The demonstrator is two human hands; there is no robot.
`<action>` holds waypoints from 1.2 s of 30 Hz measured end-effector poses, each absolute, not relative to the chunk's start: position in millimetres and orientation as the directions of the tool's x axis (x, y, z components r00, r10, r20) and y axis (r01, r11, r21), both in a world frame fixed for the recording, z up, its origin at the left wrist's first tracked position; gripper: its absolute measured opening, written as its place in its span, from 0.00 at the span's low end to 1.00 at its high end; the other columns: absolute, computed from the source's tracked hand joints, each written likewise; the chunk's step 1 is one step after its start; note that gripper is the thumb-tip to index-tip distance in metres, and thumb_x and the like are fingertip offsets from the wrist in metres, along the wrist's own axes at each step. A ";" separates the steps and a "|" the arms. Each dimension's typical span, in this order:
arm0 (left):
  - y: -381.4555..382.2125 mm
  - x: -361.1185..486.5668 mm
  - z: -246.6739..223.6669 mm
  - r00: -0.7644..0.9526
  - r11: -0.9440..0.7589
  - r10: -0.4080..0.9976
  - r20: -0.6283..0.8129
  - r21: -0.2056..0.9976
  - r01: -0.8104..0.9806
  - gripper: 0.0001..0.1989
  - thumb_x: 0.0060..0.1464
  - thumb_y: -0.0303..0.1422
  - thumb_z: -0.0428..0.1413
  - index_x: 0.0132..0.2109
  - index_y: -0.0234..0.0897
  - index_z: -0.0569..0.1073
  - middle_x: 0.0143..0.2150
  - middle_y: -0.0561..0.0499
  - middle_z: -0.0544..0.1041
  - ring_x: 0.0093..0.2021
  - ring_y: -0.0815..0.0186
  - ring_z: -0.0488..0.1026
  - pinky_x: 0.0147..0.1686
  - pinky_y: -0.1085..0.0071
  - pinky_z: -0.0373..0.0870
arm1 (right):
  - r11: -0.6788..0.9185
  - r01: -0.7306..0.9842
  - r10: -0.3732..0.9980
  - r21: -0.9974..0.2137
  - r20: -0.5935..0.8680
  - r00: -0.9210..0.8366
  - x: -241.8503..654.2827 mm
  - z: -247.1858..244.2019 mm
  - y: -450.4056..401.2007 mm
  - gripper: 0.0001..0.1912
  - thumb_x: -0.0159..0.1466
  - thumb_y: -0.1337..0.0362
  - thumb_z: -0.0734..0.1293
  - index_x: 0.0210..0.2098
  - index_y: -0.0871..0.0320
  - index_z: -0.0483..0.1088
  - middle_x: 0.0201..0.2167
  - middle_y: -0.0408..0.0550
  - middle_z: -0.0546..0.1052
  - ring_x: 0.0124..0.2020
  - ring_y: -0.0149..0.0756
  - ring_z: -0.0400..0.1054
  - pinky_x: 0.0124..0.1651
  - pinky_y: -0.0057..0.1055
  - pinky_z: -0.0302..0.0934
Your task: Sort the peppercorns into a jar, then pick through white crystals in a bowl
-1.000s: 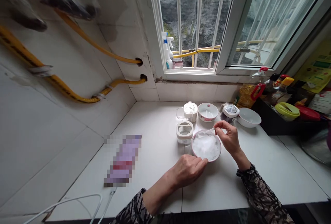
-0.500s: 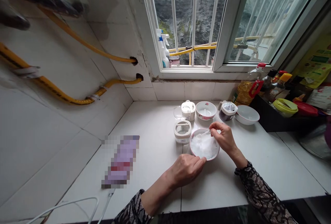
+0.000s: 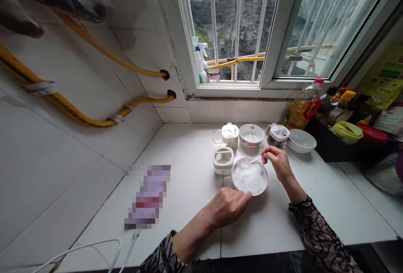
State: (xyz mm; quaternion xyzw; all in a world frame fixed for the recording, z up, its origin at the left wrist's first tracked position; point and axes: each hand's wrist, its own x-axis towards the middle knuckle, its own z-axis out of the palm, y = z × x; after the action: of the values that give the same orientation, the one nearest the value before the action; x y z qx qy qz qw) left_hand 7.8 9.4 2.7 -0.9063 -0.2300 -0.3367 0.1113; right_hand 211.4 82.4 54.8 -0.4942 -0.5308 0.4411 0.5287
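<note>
Head view: clock positions run from the filled bowl, 12 toward the window.
Blurred purple thing [image 3: 147, 195]: one, between 8 and 9 o'clock, well apart from the hands, a white cable [image 3: 118, 239] at its near end.
Pale jars: two; the near jar [image 3: 223, 161] just beside the bowl at 10, the far jar [image 3: 231, 135] at 11.
Left hand [image 3: 229, 208]: narrow grip, thumb and finger on the bowl's rim at 6; its lower fingers are hidden.
Filled bowl [image 3: 256, 180]: one, on the counter [image 3: 189, 151], upright and round, heaped with white grains [image 3: 248, 178].
White spoon [image 3: 253, 160]: one, long axis slanting from 2 to 8, its head pointing left over the bowl's 11 o'clock part.
Flowered bowl [image 3: 252, 142]: one, at 12.
Right hand [image 3: 278, 161]: at 2, thumb and fingertips pinched together on the spoon's handle end.
Dark-filled jar [image 3: 277, 136]: one, at 1.
Plain white bowl [image 3: 301, 142]: one, at 2.
Oil bottle [image 3: 300, 111]: one, between 1 and 2, red handle.
</note>
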 end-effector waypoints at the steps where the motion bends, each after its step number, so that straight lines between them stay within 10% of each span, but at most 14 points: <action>1: 9.4 7.8 2.8 0.666 -0.870 0.342 0.663 -0.046 0.492 0.12 0.64 0.23 0.43 0.35 0.34 0.67 0.21 0.57 0.65 0.17 0.72 0.60 0.17 0.73 0.53 | 0.115 0.049 0.992 -0.992 0.117 0.047 211.4 54.2 82.7 0.04 0.47 0.64 0.65 0.21 0.57 0.71 0.13 0.39 0.69 0.19 0.31 0.61 0.29 0.31 0.59; 13: 9.7 8.4 0.9 0.672 -0.867 0.353 0.651 -0.044 0.497 0.13 0.65 0.23 0.42 0.33 0.35 0.65 0.21 0.57 0.65 0.18 0.73 0.62 0.16 0.74 0.55 | 0.317 0.070 0.948 -0.946 0.319 0.015 178.1 47.3 77.5 0.07 0.59 0.59 0.66 0.33 0.56 0.71 0.25 0.44 0.77 0.28 0.36 0.72 0.37 0.35 0.66; 21: 11.1 9.8 0.1 0.654 -0.874 0.324 0.683 -0.050 0.484 0.14 0.64 0.22 0.41 0.32 0.35 0.65 0.20 0.57 0.65 0.18 0.72 0.62 0.16 0.72 0.56 | 0.830 0.480 0.509 -0.284 0.736 -0.445 164.2 46.8 69.5 0.11 0.67 0.72 0.59 0.39 0.54 0.72 0.28 0.47 0.78 0.31 0.39 0.69 0.49 0.43 0.64; 36: 10.3 8.0 0.4 0.669 -0.869 0.344 0.659 -0.046 0.493 0.12 0.64 0.23 0.43 0.34 0.35 0.66 0.21 0.57 0.65 0.18 0.72 0.61 0.16 0.73 0.54 | 0.548 0.581 0.783 -0.602 0.614 -0.103 209.4 49.9 73.4 0.08 0.55 0.69 0.62 0.24 0.53 0.71 0.21 0.43 0.75 0.28 0.38 0.67 0.35 0.34 0.61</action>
State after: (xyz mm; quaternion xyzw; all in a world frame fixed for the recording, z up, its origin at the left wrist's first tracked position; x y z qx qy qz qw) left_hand 8.0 10.3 0.4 -0.9067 -0.2309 -0.3352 0.1108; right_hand 209.4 73.4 49.9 -0.4637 -0.7353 0.1044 0.4831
